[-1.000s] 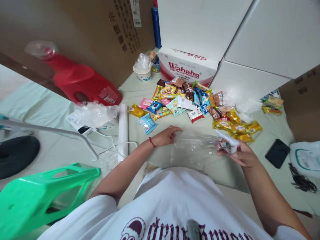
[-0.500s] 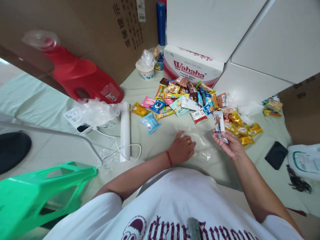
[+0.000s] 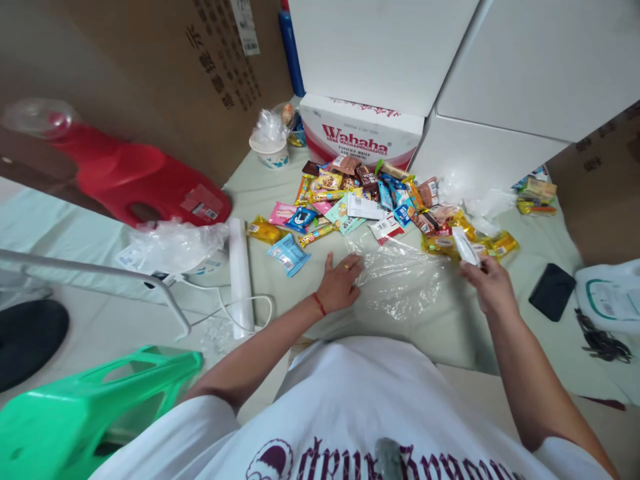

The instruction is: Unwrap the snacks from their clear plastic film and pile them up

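My left hand (image 3: 341, 283) lies low over the cloth, with its fingers closed on the left edge of a clear plastic bag (image 3: 405, 283). The bag is spread flat and crinkled between my hands. In my right hand (image 3: 493, 283) is a slim white snack packet (image 3: 466, 247), gripped by its lower end and tilted. Just beyond that packet lie several yellow snack packets (image 3: 503, 245). A heap of mixed wrapped snacks (image 3: 365, 207) spreads ahead of both hands. A light-blue packet (image 3: 289, 254) rests apart, ahead and left of my left hand.
Behind the heap stands a Wahaba-type carton (image 3: 363, 133). To the left are a paper cup (image 3: 270, 152), a red jug (image 3: 145, 180), a white roll (image 3: 241, 280), a cable and a green stool (image 3: 100, 400). A black flat object (image 3: 552, 292) lies at right.
My right hand has moved right with the white packet, turning it edge-on near the yellow packets. My left hand has shifted slightly left, and more of the clear bag shows. The view has shifted.
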The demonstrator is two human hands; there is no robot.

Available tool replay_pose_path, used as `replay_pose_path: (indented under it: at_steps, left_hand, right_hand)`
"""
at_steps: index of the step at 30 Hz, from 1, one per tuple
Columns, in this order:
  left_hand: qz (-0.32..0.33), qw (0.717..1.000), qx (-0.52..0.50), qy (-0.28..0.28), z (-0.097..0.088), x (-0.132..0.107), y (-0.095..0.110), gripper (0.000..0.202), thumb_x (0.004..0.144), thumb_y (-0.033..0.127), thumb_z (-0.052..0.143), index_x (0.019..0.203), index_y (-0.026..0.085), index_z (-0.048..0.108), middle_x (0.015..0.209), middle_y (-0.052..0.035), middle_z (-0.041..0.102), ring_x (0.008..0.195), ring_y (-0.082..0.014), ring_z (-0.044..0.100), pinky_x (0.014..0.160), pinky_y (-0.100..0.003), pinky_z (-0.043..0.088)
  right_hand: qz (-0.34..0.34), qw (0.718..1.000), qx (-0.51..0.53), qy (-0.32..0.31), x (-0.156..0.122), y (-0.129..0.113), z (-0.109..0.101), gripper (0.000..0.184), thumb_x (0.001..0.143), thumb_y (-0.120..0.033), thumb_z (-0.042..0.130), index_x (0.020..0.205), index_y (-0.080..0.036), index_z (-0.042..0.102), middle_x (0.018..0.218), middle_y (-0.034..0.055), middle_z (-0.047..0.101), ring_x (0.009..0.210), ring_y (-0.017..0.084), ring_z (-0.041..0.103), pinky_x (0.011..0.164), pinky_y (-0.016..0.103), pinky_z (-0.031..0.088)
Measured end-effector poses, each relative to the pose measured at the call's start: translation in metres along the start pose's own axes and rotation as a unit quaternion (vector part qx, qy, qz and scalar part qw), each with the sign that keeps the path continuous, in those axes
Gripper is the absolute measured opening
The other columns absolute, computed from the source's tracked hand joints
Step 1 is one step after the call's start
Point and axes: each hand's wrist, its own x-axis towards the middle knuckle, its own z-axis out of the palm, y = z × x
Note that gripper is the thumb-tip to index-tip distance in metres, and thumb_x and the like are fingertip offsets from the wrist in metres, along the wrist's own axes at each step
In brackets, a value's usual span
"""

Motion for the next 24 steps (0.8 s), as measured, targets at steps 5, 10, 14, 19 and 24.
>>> replay_pose_path:
  at_steps: [5,10,14,19,24]
  left_hand:
    - [0.000,0.999,-0.016,-0.029,-0.006,-0.015,-0.009,0.059,0.069,0.015,0.056,0.126,0.026,0.064,0.163,-0.0088,0.046,0.156,-0.0319,0.033,0.123,-0.074,0.000]
    - [-0.051,0.997,-0.049,-0.006,-0.016,-0.034,-0.009,0.028,0.088,0.021,0.047,0.103,0.024,0.070,0.157,-0.0048,0.056,0.156,-0.0276,0.035,0.125,-0.071,0.002]
    - [-0.130,0.991,-0.024,0.034,-0.013,-0.043,0.003,0.039,0.102,0.032,0.037,0.090,0.023,0.073,0.154,-0.0045,0.058,0.154,-0.0292,0.038,0.123,-0.075,0.004]
    - [-0.111,0.993,0.035,0.005,-0.008,-0.054,0.009,0.019,0.087,0.030,0.059,0.071,0.020,0.060,0.165,-0.0060,0.043,0.156,-0.0360,0.032,0.119,-0.081,0.008]
    - [-0.099,0.994,0.035,-0.009,-0.012,-0.066,0.005,0.012,0.077,0.023,0.060,0.089,0.021,0.061,0.168,-0.0101,0.038,0.159,-0.0339,0.027,0.121,-0.078,0.008]
  right_hand:
    - [-0.293,0.931,-0.199,-0.091,-0.040,-0.015,0.005,0.052,0.082,-0.043,0.077,0.127,-0.022,0.062,0.125,0.0109,0.064,0.113,0.029,0.062,0.097,0.046,0.053]
    - [-0.330,0.837,-0.125,-0.418,-0.095,0.006,0.072,0.046,0.089,-0.028,0.066,0.134,-0.024,0.057,0.135,0.0142,0.064,0.124,0.030,0.060,0.105,0.047,0.049]
    - [-0.300,0.809,-0.101,-0.495,-0.114,0.023,0.092,0.046,0.085,-0.030,0.071,0.129,-0.022,0.061,0.141,0.0157,0.061,0.131,0.033,0.056,0.109,0.049,0.046]
    - [-0.235,0.862,-0.155,-0.421,-0.097,0.005,0.080,0.048,0.086,-0.031,0.068,0.132,-0.025,0.060,0.120,0.0092,0.068,0.107,0.028,0.064,0.094,0.042,0.053]
    - [-0.318,0.839,-0.265,-0.354,-0.080,-0.005,0.100,0.048,0.085,-0.027,0.070,0.131,-0.019,0.062,0.127,0.0155,0.065,0.124,0.033,0.053,0.104,0.048,0.046]
